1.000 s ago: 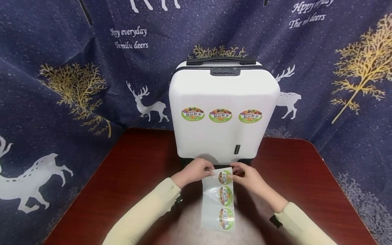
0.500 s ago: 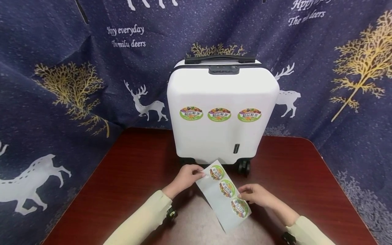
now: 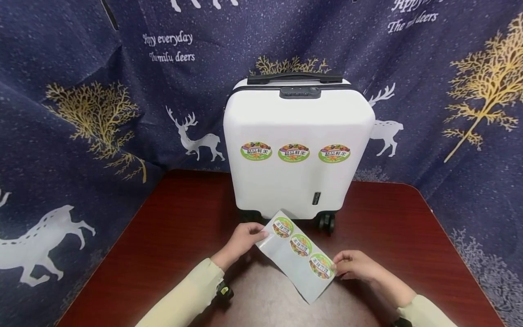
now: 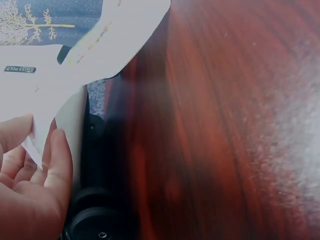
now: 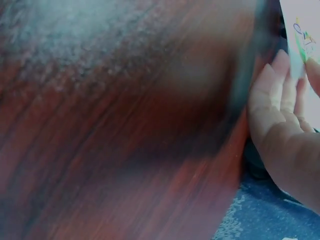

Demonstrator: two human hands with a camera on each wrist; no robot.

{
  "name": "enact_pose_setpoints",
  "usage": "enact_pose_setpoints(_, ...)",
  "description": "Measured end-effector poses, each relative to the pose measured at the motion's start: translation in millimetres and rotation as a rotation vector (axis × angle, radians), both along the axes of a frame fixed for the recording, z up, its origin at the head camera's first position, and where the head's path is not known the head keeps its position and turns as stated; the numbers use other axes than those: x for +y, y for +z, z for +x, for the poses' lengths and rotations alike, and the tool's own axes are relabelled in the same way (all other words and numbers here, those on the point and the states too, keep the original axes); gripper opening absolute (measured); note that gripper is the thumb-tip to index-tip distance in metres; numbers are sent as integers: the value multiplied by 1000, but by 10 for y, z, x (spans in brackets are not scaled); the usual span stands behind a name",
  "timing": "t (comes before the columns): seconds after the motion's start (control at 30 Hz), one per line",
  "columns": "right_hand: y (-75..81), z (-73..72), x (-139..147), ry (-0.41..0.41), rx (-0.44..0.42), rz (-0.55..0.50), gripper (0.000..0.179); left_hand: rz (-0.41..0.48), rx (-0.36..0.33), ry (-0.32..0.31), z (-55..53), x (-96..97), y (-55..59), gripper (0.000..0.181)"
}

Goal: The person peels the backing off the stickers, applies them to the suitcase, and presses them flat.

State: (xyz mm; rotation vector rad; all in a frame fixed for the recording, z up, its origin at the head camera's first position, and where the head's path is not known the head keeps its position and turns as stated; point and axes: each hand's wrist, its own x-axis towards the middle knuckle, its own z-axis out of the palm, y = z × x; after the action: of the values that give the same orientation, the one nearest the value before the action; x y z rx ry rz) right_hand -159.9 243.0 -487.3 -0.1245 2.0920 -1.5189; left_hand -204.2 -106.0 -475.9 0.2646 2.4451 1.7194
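A white sticker sheet (image 3: 283,263) slants over the table in front of the suitcase, three oval fruit stickers (image 3: 301,245) lined up along its upper right side. My left hand (image 3: 241,241) pinches its upper left edge between thumb and fingers; the left wrist view has the sheet (image 4: 127,37) curving away from that hand (image 4: 35,185). At the right end, my right hand (image 3: 359,267) pinches the edge beside the lowest sticker (image 3: 321,266), and the right wrist view shows its thumb on the front of the sheet. Three matching stickers (image 3: 293,153) run in a row across the white suitcase (image 3: 273,188).
The suitcase stands upright at the back of the dark red table (image 3: 392,236), its black wheels (image 3: 327,222) showing below. A black handle (image 3: 295,78) and lock (image 3: 300,92) are on top. A blue deer-print cloth (image 3: 196,91) hangs behind.
The sheet has turned from lengthwise to diagonal, its lower end swinging right. My right hand has moved from its top right corner down to the lower right; my left hand has shifted slightly left and down.
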Motion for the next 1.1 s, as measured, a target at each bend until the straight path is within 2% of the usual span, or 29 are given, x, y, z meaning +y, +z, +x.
enact_pose_setpoints(0.1,14,-34,-5,-46,24,6,27,28,-64,-12,26,-21,-7,21)
enact_pose_setpoints(0.2,21,-71,-35,-86,65,65,29,34,-143,-41,61,-62,-25,22)
enact_pose_setpoints(0.4,22,-161,-115,-98,131,181,25,32,-292,-155,114,-191,-69,31)
enact_pose_setpoints(0.5,10,-201,-158,-106,155,218,23,9,-321,-198,116,-250,-102,38)
enact_pose_setpoints(0.63,-14,-236,-216,-92,193,226,21,-11,-340,-217,113,-304,-145,48)
enact_pose_setpoints(0.8,-33,-262,-292,-67,264,213,18,-3,-375,-219,125,-341,-193,57)
enact_pose_setpoints(0.93,-47,-291,-365,-76,296,223,15,-9,-398,-223,126,-387,-225,62)
enact_pose_setpoints(1.1,-69,-335,-436,-79,314,254,11,30,-444,-266,73,-464,-290,64)
